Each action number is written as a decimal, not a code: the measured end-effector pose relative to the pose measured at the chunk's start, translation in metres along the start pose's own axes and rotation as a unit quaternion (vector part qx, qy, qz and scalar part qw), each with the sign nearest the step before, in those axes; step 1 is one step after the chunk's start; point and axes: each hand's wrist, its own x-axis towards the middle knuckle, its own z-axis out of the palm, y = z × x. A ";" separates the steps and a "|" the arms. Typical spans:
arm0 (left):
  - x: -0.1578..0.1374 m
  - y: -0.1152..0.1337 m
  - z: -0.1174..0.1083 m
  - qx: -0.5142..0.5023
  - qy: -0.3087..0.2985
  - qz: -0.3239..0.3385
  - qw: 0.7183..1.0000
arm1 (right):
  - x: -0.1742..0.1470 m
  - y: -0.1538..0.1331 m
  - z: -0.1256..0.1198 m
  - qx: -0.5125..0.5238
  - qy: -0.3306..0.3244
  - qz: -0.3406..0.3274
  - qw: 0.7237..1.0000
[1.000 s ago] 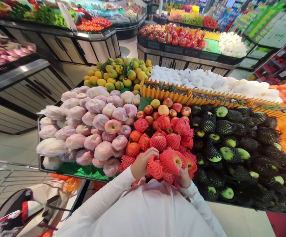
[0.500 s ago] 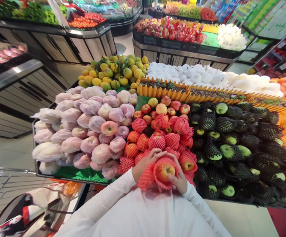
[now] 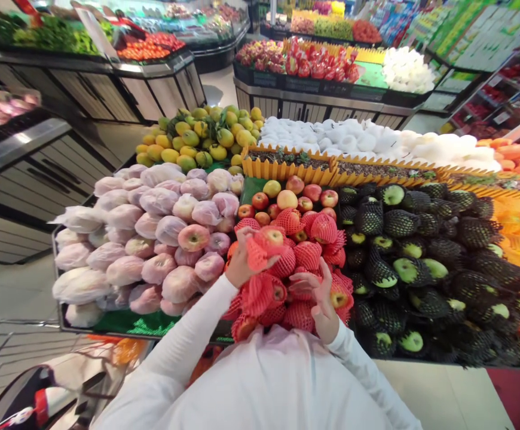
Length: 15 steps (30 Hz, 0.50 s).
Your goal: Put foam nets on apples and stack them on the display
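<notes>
An apple in a red foam net is gripped in my left hand, raised over the pile of netted apples. My right hand is held to the right with its fingers spread and nothing in it, above the same pile. Below and between the hands lie more apples in red foam nets. Bare red and yellow apples sit at the far end of the pile.
Pale wrapped fruit is heaped left of the apples, and black-netted green fruit right. Behind stand yellow-green mangoes, a yellow picket divider and white-wrapped fruit. A shopping cart stands at the lower left.
My left hand has moved up and left, away from my body, with the netted apple. The right hand has let go of the apple and opened.
</notes>
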 end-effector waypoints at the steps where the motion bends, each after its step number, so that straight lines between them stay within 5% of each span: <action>1: 0.013 -0.011 -0.004 0.051 -0.015 -0.001 0.999 | -0.001 -0.001 -0.003 0.010 0.013 -0.012 1.000; 3: 0.034 -0.029 -0.008 0.147 -0.106 0.000 0.983 | -0.003 -0.002 -0.011 0.019 0.058 -0.029 0.998; 7: 0.055 -0.044 -0.003 0.306 -0.279 -0.030 0.910 | -0.009 -0.005 -0.032 0.023 0.144 -0.045 0.988; 10: 0.061 -0.044 0.011 0.367 -0.321 -0.051 0.871 | -0.014 -0.003 -0.042 0.025 0.177 -0.041 0.983; 15: 0.071 -0.042 0.044 0.391 -0.334 -0.081 0.853 | -0.018 -0.001 -0.043 0.029 0.181 -0.026 0.983</action>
